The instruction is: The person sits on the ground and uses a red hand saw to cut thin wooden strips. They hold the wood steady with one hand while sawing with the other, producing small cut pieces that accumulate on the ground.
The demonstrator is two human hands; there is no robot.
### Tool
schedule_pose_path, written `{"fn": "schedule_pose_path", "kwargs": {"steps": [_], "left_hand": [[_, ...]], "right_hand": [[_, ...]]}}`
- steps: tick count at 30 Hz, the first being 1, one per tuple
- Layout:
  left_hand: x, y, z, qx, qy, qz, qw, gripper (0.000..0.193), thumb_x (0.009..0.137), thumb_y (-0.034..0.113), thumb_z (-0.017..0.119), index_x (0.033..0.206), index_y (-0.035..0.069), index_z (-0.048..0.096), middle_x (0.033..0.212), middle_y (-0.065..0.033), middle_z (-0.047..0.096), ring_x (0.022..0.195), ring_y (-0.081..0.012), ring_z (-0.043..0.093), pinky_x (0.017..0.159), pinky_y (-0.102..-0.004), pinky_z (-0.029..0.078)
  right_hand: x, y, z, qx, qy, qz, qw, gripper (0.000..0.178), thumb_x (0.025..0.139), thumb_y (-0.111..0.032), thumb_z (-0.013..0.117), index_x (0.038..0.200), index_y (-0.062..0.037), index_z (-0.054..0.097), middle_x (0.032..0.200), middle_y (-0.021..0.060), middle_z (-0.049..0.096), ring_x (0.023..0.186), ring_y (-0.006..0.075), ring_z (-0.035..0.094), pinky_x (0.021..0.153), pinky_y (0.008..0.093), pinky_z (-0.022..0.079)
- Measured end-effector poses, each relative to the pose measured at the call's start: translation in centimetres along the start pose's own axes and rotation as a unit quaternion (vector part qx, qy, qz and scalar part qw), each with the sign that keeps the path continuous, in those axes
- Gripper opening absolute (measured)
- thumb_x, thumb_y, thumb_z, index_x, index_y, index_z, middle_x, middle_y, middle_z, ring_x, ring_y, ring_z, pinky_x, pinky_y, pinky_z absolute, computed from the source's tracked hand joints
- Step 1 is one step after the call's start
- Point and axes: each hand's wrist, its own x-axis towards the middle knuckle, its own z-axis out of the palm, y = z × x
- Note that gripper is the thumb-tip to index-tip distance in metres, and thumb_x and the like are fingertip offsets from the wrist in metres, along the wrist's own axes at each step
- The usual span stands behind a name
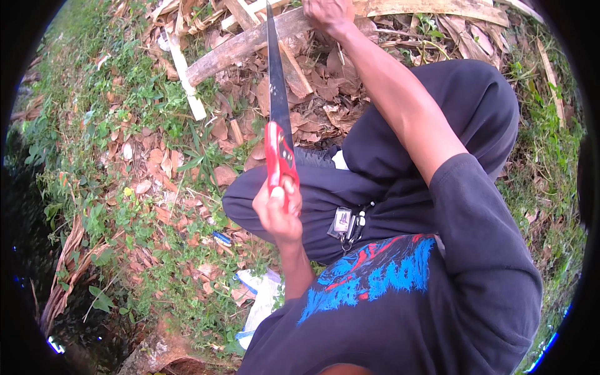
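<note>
Saw (279, 103) and branch (234, 50) were both in our grip. We had our left hand (277, 209) wrapped round the red handle (275, 156), with the dark blade (276, 69) pointing away beyond it. The blade crossed in front of the branch in our view; we could not tell whether they touched. Our right hand (328, 14) was clamped on the branch, just right of the blade.
</note>
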Motion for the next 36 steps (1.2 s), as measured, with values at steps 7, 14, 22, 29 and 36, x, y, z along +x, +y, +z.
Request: {"fn": "schedule_pose_path", "kwargs": {"steps": [7, 14, 22, 29, 36], "left_hand": [[4.8, -1.7, 2.2, 0.093, 0.043, 0.025, 0.994, 0.03, 0.096, 0.014, 0.036, 0.101, -0.008, 0.057, 0.059, -0.0001, 0.042, 0.045, -0.0056, 0.04, 0.041, -0.0193, 0.029], [10.2, -3.7, 0.9, 0.053, 0.084, 0.023, 0.995, 0.019, 0.096, 0.011, 0.047, 0.098, -0.004, 0.058, 0.085, -0.0091, 0.053, 0.056, -0.0069, 0.047, 0.047, -0.0211, 0.036], [12.2, -4.2, 1.8, 0.29, 0.026, 0.166, 0.942, 0.024, 0.098, 0.024, 0.049, 0.091, 0.002, 0.055, 0.076, -0.0038, 0.05, 0.057, -0.0081, 0.047, 0.048, -0.0205, 0.036], [5.4, -3.3, 0.5, 0.011, 0.079, 0.066, 0.995, 0.023, 0.096, 0.01, 0.048, 0.109, -0.007, 0.056, 0.081, -0.0048, 0.048, 0.053, -0.0056, 0.044, 0.044, -0.0198, 0.035], [3.3, -3.4, 1.0, 0.003, 0.042, 0.022, 0.999, 0.037, 0.094, 0.023, 0.04, 0.098, -0.011, 0.056, 0.053, 0.0005, 0.038, 0.04, -0.0028, 0.033, 0.039, -0.018, 0.026]], "right_hand": [[-0.5, 1.7, 1.6, -0.031, 0.053, -0.044, 0.997, 0.019, 0.07, -0.027, 0.058, 0.059, -0.0162, 0.068, 0.062, 0.0075, 0.066, 0.061, 0.0235, 0.064, 0.057, 0.0413, 0.049], [-0.6, -0.1, 0.8, 0.064, -0.008, 0.017, 0.998, 0.02, 0.07, -0.026, 0.059, 0.053, -0.0153, 0.064, 0.058, 0.0073, 0.064, 0.058, 0.0248, 0.063, 0.055, 0.0419, 0.048], [-1.3, -1.0, 0.1, -0.005, 0.036, -0.035, 0.999, 0.022, 0.069, -0.028, 0.059, 0.057, -0.0124, 0.067, 0.06, 0.0109, 0.064, 0.061, 0.0284, 0.064, 0.058, 0.0428, 0.05], [-1.3, -0.3, -0.3, 0.065, 0.059, -0.025, 0.996, 0.021, 0.071, -0.026, 0.059, 0.06, -0.0109, 0.068, 0.065, 0.0114, 0.065, 0.059, 0.0282, 0.063, 0.056, 0.0432, 0.048], [-1.0, -0.9, -0.9, -0.019, 0.099, -0.086, 0.991, 0.021, 0.074, -0.026, 0.059, 0.056, -0.015, 0.058, 0.057, 0.0077, 0.059, 0.057, 0.0254, 0.059, 0.065, 0.0442, 0.046]]}}
